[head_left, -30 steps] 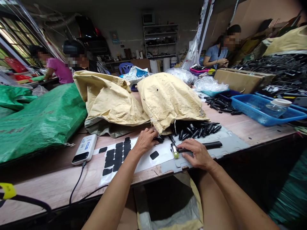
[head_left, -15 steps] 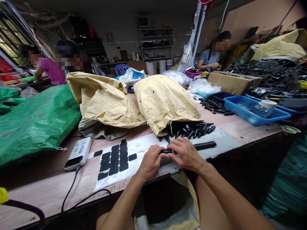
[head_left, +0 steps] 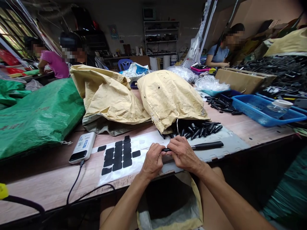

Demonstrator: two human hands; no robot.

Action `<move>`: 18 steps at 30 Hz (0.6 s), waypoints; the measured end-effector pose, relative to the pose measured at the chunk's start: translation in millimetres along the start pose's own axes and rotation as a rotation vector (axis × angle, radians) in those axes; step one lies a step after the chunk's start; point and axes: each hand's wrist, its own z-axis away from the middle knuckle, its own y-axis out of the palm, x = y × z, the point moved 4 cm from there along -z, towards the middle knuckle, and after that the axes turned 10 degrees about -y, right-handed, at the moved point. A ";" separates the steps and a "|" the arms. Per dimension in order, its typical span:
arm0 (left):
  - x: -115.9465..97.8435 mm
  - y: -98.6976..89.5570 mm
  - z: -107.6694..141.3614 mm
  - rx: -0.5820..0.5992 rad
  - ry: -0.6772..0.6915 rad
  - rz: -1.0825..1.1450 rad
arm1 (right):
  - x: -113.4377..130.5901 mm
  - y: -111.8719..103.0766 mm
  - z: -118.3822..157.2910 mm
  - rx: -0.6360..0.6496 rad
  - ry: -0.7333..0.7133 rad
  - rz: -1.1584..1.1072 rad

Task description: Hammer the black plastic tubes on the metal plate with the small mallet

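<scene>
A small black tube-shaped piece (head_left: 166, 149) is pinched at the table's front edge, mostly covered by fingers. My left hand (head_left: 151, 159) grips one end, and my right hand (head_left: 185, 155) closes round the other. Just behind my right hand lies a tool with a long black handle (head_left: 209, 145), its near end hidden by the hand. Several similar black pieces (head_left: 201, 130) are heaped beyond my hands, partly under a cream sack (head_left: 171, 95). To the left of my left hand, rows of black rounded-square stickers (head_left: 117, 156) sit on a white backing sheet (head_left: 141, 164).
An open sack (head_left: 198, 204) hangs below the table edge between my legs. On the left are a white power bank (head_left: 82, 145) with a cable and a green sack (head_left: 43, 111). A blue tray (head_left: 254, 115) holding a jar stands at right. Several people sit farther back.
The view has shifted, so the scene sits slightly farther right and higher. My fingers have closed further over the black piece, and less of it shows between my hands.
</scene>
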 end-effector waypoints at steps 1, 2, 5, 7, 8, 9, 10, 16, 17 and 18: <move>0.1 -0.2 -0.1 0.004 -0.007 -0.002 | -0.6 1.1 0.4 -0.004 0.002 -0.016; 0.2 -0.5 -0.4 0.010 -0.015 -0.001 | -1.5 1.7 1.0 -0.005 0.001 -0.030; -0.4 -1.2 -1.9 0.031 -0.045 0.032 | -5.3 -0.6 4.8 -0.001 -0.001 -0.054; -1.0 -1.1 -2.8 0.058 -0.058 0.062 | -8.3 -4.7 8.3 -0.001 0.008 -0.067; -1.2 -0.8 -3.1 0.074 -0.063 0.073 | -9.8 -6.8 10.2 0.000 0.019 -0.075; -1.2 -0.6 -3.2 0.090 -0.067 0.080 | -11.1 -8.8 11.9 0.003 0.031 -0.083; -1.1 -0.4 -3.3 0.104 -0.072 0.085 | -12.3 -10.5 13.5 0.005 0.041 -0.089; -1.8 -0.7 -2.6 0.138 -0.067 0.095 | -15.3 -12.2 16.7 0.028 0.045 -0.054; -2.3 -0.2 -2.5 0.145 -0.058 0.090 | -15.2 -11.8 16.2 0.035 0.035 -0.042; -2.7 0.3 -2.4 0.150 -0.049 0.082 | -14.9 -11.3 15.7 0.042 0.024 -0.029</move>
